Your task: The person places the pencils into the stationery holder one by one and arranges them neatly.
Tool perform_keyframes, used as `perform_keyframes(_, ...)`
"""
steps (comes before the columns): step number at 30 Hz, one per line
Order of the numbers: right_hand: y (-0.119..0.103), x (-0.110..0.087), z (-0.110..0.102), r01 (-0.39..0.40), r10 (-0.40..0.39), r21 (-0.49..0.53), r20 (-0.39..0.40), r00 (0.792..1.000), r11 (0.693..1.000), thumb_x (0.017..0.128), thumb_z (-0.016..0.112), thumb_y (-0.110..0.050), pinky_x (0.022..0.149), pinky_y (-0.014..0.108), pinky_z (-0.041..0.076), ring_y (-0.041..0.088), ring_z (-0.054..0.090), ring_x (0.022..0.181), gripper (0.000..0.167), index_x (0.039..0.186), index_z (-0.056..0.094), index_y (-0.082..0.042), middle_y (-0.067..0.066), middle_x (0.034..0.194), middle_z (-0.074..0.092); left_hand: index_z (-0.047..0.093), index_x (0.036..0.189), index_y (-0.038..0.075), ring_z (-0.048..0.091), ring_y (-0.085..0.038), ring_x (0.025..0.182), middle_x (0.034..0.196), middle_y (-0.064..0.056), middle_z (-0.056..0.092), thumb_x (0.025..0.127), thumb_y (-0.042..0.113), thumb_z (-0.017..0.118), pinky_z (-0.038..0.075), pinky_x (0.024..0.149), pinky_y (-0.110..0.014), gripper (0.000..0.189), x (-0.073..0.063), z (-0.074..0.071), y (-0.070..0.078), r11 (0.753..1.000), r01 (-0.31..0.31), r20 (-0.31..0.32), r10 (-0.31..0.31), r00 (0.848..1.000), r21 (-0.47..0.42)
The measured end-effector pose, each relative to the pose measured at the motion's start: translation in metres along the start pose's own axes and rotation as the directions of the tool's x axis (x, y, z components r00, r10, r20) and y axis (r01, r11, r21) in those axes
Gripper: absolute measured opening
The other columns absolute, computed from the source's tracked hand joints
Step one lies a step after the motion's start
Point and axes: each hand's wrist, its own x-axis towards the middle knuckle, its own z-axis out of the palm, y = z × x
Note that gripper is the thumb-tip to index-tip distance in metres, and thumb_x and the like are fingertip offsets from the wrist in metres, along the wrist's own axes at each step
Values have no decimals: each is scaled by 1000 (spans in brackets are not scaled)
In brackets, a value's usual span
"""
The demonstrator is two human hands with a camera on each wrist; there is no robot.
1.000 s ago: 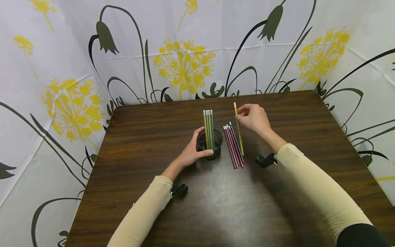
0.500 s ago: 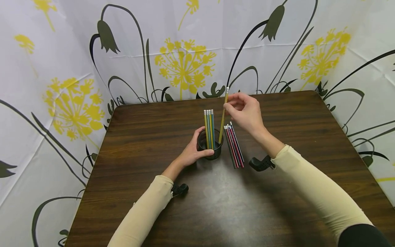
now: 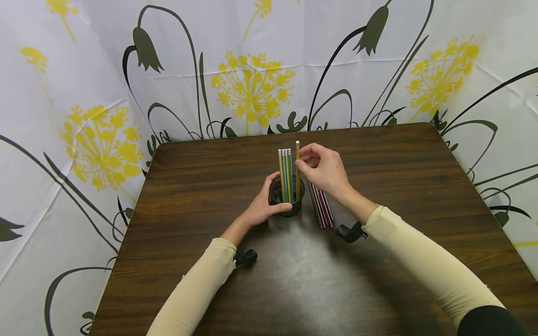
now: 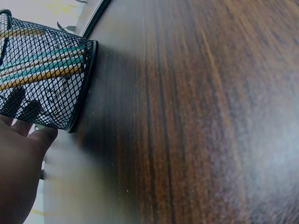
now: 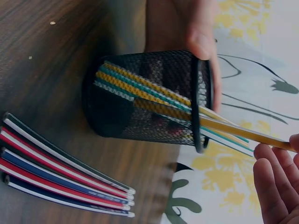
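A black mesh pencil cup (image 3: 296, 207) stands upright on the table, and my left hand (image 3: 259, 205) grips it from the left, thumb across its near side. Several yellow and teal pencils (image 3: 285, 175) lean together inside, eraser ends up. My right hand (image 3: 327, 171) pinches a yellow pencil (image 3: 297, 177) near its eraser end; its lower part is inside the cup. In the right wrist view, this yellow pencil (image 5: 243, 133) passes over the rim, beside the others. Through the mesh in the left wrist view, yellow and teal pencils (image 4: 46, 67) show.
Right of the cup, several red, blue and black striped pencils (image 3: 321, 207) lie side by side on the dark wooden table (image 3: 201, 186). My right hand partly covers their eraser ends in the head view. A flower-patterned curtain (image 3: 176, 93) hangs behind the table.
My right hand has carried the yellow pencil left from beside the striped pencils, over the cup, then lowered it in. My left hand keeps its grip on the cup.
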Motion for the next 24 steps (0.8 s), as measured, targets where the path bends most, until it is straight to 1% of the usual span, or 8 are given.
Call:
perform_keyframes(6,5,-5,7,-28,29,-32,41,999,999,88,71,-14,61,32,51,15,67,69,13,100,68,-7,2,87,72,14,153,4,36,-37,135,149,-24,32,86,6,72,23,111,-57,89,0,0,3,999,17,-1,-17,1000,27)
perform_keyframes(9,8,-7,10,-46,49,-58,49,998,997,88,72,-14,62,33,52,17,67,69,13,99,67,-8,3,87,72,14,153,4,36,-38,135,149,-25,33,85,5,72,24,111,-58,89,0,0,3,1000,16,-1,-16,1000,18)
perform_keyframes(14,13,-10,14,-70,75,-93,60,995,993,87,72,-16,63,34,52,15,66,69,13,97,68,-8,2,86,72,14,153,4,37,-38,135,149,-25,34,84,5,73,23,111,-58,90,0,1,2,1000,8,-5,-8,1000,6)
perform_keyframes(20,17,-8,16,-105,112,-109,61,992,989,87,73,-18,64,33,52,15,65,70,12,94,67,-10,0,85,72,14,153,4,38,-38,134,148,-24,35,84,5,73,25,111,-57,91,0,1,1,1000,22,-9,-21,1000,18)
perform_keyframes(24,19,-5,18,-131,138,-99,66,988,986,88,73,-19,64,34,52,15,66,72,13,96,67,-10,0,85,72,15,153,4,38,-37,134,149,-24,35,84,5,73,25,111,-56,90,0,1,1,999,24,-11,-24,1000,23)
